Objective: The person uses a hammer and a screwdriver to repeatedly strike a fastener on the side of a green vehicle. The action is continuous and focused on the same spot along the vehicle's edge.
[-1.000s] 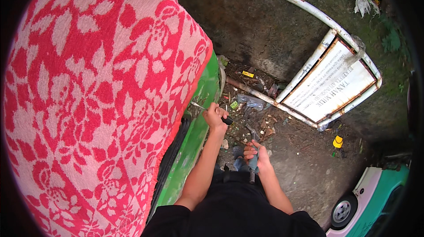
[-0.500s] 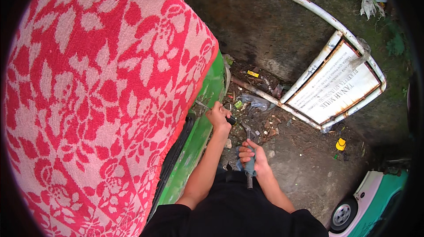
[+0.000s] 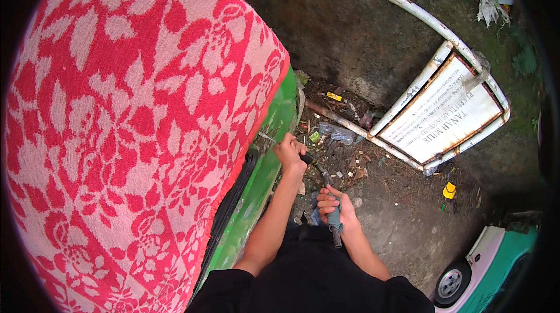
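My left hand (image 3: 289, 151) is closed around a screwdriver-like tool with a black handle (image 3: 307, 158). Its thin metal blade points at the green vehicle panel (image 3: 256, 193), just beside the hem of a red and pink floral towel (image 3: 146, 109). In my closed right hand (image 3: 346, 211) is a hammer (image 3: 333, 218), a metal bar with grey-blue wrapping on its grip. The hammer's upper end lies close to the butt of the black handle; whether they touch I cannot tell.
A white, rusty pipe frame (image 3: 402, 1) holds a sign board (image 3: 440, 112) at the right. Litter and a yellow wrapper (image 3: 449, 190) lie on the dirt ground. A green and white vehicle with a wheel (image 3: 453, 285) stands at lower right. Black trim (image 3: 224, 214) runs along the panel.
The hammer has tilted in my right hand: its upper end sits lower, and its lower end has swung slightly right. My left hand stays nearly in place.
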`<state>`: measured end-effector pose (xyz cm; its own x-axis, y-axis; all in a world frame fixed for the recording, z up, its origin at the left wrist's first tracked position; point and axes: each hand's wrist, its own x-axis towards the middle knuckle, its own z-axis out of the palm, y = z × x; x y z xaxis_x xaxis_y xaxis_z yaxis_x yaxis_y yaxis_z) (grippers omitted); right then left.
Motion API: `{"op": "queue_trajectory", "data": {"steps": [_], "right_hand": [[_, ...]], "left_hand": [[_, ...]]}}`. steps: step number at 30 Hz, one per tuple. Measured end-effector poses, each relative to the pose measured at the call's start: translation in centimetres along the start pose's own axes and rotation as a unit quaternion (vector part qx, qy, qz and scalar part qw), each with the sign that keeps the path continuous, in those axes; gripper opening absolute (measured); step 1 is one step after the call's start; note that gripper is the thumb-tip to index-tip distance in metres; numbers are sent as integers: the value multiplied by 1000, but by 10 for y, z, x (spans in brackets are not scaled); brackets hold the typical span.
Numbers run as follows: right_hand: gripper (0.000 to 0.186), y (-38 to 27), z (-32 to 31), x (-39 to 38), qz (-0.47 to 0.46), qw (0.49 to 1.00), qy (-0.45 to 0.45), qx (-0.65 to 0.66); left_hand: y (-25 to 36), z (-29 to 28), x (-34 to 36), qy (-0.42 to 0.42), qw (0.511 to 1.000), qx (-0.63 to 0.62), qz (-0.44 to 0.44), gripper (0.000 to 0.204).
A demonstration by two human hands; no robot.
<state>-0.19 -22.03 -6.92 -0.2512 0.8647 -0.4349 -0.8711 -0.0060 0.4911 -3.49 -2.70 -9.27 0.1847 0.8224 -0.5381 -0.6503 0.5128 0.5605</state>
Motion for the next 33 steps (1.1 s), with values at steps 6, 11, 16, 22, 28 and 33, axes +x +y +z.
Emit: {"op": "queue_trajectory", "data": {"steps": [6, 11, 16, 22, 28, 33], "right_hand": [[29, -16, -23, 0, -105, 989, 97, 36], [28, -7, -5, -7, -25, 998, -6, -49], [30, -14, -20, -2, -125, 986, 93, 59], [27, -1, -11, 2, -7, 1000, 6, -19], [28, -21, -30, -4, -59, 998, 29, -3], [26, -18, -29, -3, -43, 999, -6, -10]], "left_hand": [[4, 5, -8, -13, 999, 53, -3, 35], [7, 5, -7, -10, 999, 48, -5, 35], [9, 8, -10, -23, 999, 21, -10, 37], [12, 12, -14, -26, 999, 26, -6, 37], [6, 10, -17, -26, 997, 56, -36, 35], [2, 6, -12, -25, 998, 58, -29, 35]]}}
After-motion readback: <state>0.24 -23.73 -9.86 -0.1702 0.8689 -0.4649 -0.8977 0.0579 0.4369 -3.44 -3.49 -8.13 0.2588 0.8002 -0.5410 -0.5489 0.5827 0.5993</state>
